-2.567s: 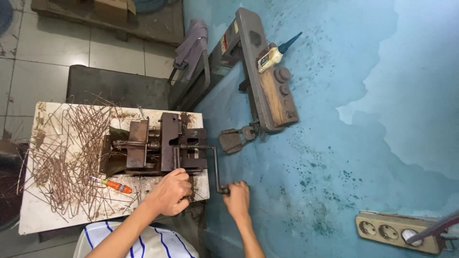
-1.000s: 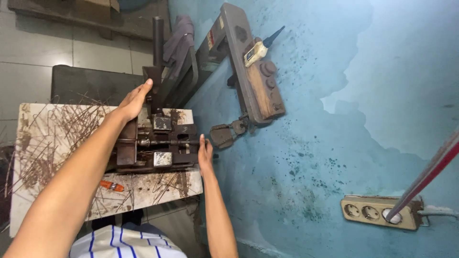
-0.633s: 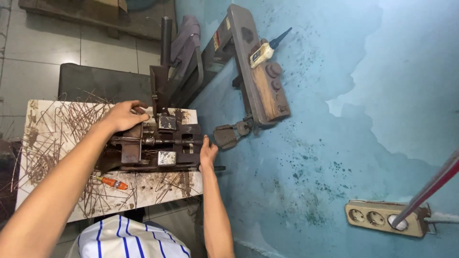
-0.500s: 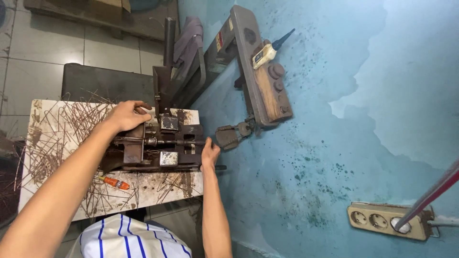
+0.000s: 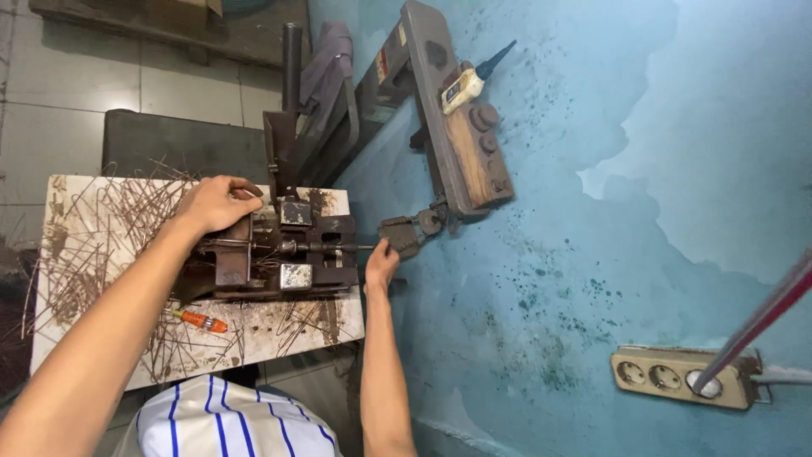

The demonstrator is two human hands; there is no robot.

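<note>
Blue wall [image 5: 592, 254], stained and flaking, down the right; grey floor tiles [image 5: 76, 85] at upper left. Against the wall, a small white table [image 5: 338, 326], smeared with rust and strewn with thin bent rusty wires [image 5: 93, 245], thickest toward its left end. In the middle of the table, a rusty metal machine [image 5: 279, 254] of blocks and plates, with a dark upright post [image 5: 292, 59] at its far side and a thin rod [image 5: 342, 247] out of its right side toward the wall. Left hand [image 5: 218, 203] resting on top of the machine's left part, fingers curled down over its upper edge, closed on the metal there (any wire under the palm hidden). Right hand [image 5: 381, 264] at the rod's wall end, just beside the table's right edge, fingers bent against a small dark metal piece [image 5: 399, 235]; real grip or mere touch not clear from here. Hands well apart, the machine between them. Near the table's front edge, a small orange tool [image 5: 201, 321] lying among the wires. Higher on the wall, a long brown metal and wood fixture [image 5: 461, 127] with a small pale bottle [image 5: 463, 85] on it. Low on the wall at right, a beige socket strip [image 5: 681, 378], a red bar [image 5: 765, 317] slanting across it. At the bottom, a white shirt with blue stripes [image 5: 228, 419].
</note>
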